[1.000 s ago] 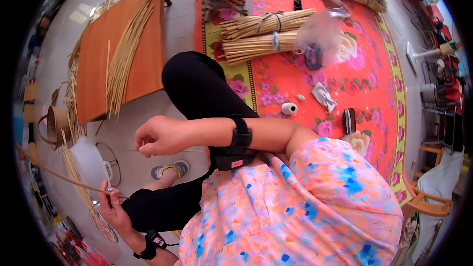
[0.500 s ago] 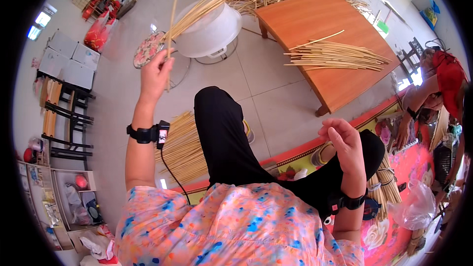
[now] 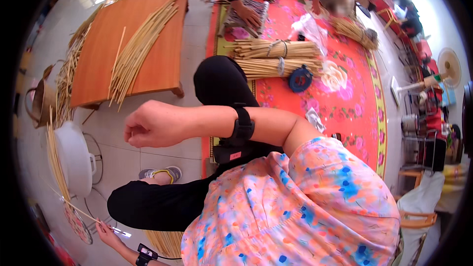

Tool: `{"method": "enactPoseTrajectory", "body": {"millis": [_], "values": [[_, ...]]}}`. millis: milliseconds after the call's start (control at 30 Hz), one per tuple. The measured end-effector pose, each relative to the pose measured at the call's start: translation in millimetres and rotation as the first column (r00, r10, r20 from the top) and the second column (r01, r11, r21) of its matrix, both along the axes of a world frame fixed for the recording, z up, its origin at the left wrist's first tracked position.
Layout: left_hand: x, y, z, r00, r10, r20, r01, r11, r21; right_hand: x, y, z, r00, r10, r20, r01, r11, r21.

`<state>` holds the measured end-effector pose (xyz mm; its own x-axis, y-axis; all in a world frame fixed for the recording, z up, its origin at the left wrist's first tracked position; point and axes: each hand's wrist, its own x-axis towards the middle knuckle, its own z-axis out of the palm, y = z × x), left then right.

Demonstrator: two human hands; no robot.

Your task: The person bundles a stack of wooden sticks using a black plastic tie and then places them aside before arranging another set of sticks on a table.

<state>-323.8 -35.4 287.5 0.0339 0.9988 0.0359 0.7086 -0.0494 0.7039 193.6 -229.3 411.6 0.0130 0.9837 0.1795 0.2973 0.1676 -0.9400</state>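
- Stalk (image 3: pixel 81 211), thin and pale, at lower left, slanting up and leftward from the left hand (image 3: pixel 108 235) toward a white tub (image 3: pixel 76 162).
- Pinched close to its lower visible end between thumb and fingers, closed on it, down past the bent, black-clad knee (image 3: pixel 148 204).
- Right hand (image 3: pixel 155 123) raised over the tiled floor (image 3: pixel 148 156), well apart from the stalk, wrist bent, back upward; fingers curled loosely inward, tips partly hidden; cannot tell whether fully closed.
- Black strap (image 3: pixel 244 124) around the right wrist; small boxed band (image 3: pixel 146 252) around the left.
- On the tub, a side handle (image 3: pixel 92 163); against its left side, a sheaf of long stalks (image 3: pixel 58 162); just below, a round flowered seat (image 3: pixel 76 224) near the held stalk.
- At upper left, an orange-brown table (image 3: pixel 96 59) bearing a spread of stalks (image 3: pixel 143 51), with one single stalk (image 3: pixel 118 49) just beside it.
- More stalks (image 3: pixel 165 244) on the floor near the left forearm, partly covered by the trouser leg.
- Farther right, a red flowered cloth (image 3: pixel 295 103) with two tied bundles (image 3: pixel 261 49) side by side, a dark blue ring-shaped thing (image 3: pixel 299 80) against the nearer, and a clear plastic bag (image 3: pixel 313 29).
- At top, a co-worker's hand (image 3: pixel 248 16) on a woven piece (image 3: pixel 231 20).
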Motion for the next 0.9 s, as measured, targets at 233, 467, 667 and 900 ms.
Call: {"method": "enactPoseTrajectory", "body": {"millis": [233, 467, 667, 900], "values": [[13, 19, 13, 0.995, -0.059, 0.076, 0.056, 0.998, 0.041, 80, -56, 2, 0.821, -0.467, -0.329, 0.547, 0.809, 0.216], [9, 38, 15, 1.000, 0.011, 0.011, -0.010, 0.998, -0.067, 254, -191, -205, 0.120, -0.987, -0.110, 0.968, 0.141, -0.206], [-9, 43, 6, 0.946, -0.039, -0.321, 0.029, 0.999, -0.034, 294, -319, -372, -0.291, -0.957, 0.006, 0.658, -0.205, -0.725], [-65, 77, 18, 0.846, -0.120, -0.520, 0.195, 0.977, 0.091, 313, -327, -391, -0.490, -0.868, -0.079, 0.449, -0.174, -0.876]]}}
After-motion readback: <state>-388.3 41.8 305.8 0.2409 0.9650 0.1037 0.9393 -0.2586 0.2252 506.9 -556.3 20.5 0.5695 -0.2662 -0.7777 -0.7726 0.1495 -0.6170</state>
